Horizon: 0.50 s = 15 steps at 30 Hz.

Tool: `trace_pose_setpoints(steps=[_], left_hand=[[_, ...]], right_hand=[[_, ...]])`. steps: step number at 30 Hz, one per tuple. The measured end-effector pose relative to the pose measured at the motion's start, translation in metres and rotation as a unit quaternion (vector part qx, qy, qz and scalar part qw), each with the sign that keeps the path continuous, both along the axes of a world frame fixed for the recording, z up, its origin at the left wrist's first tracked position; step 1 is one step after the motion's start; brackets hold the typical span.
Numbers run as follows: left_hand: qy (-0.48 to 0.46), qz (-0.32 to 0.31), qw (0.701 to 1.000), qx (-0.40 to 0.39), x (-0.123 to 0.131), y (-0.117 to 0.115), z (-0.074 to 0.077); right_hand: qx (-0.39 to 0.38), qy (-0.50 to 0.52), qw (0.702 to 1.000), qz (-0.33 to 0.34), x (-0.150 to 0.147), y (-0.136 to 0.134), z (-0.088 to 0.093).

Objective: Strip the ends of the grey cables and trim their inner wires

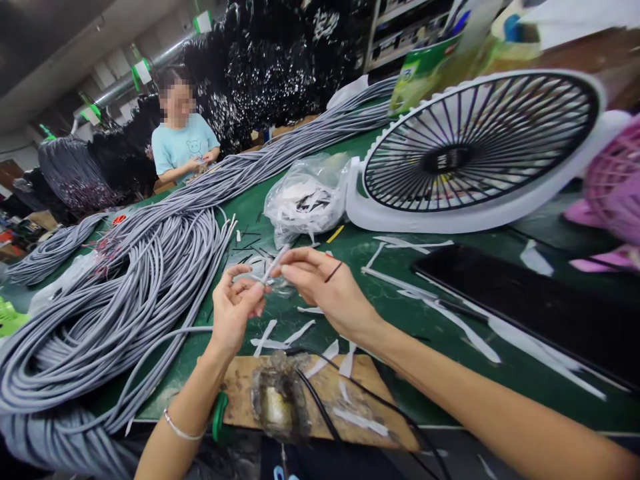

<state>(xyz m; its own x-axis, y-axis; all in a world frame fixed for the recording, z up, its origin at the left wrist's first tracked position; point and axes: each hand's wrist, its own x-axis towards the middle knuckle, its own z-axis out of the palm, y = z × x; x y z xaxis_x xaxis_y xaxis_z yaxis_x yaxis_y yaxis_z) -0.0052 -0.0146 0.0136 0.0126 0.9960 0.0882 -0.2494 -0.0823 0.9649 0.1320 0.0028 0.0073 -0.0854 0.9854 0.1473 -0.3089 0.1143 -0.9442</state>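
Note:
In front of me, my left hand (236,301) pinches a grey cable (276,262) near its end. My right hand (320,283) meets it from the other side, thumb and forefinger closed on the same end; the fingertips partly hide what is between them. A length of cable runs from the big coil of grey cables (115,313) towards my left wrist. Below the hands lies a wooden board (370,393) carrying a worn, tape-wrapped metal block (278,407) with black cords beside it. White strips (270,337) lie scattered close by.
A white desk fan (440,223) stands at the right, with a black phone-like slab (530,300) in front of it. Behind my hands sits a clear plastic bag (305,200). Across the green table (380,333), a person in a light blue shirt (183,147) handles something small.

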Motion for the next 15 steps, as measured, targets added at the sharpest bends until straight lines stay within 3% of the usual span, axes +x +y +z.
trace_pose_setpoints(steps=[3,8,15], left_hand=[[0.029,0.001,1.0,0.01,0.0003,0.0003,-0.0045],[0.058,0.001,0.998,0.006,0.0033,0.0016,-0.0061],[0.046,0.004,0.998,-0.053,0.0065,0.0017,-0.0009]], right_hand=[[0.027,0.019,0.999,0.021,0.0003,-0.0029,0.0042],[0.033,0.004,0.999,-0.034,-0.0022,-0.0046,-0.0013],[0.031,0.013,0.997,0.071,0.0024,-0.0087,0.0024]])
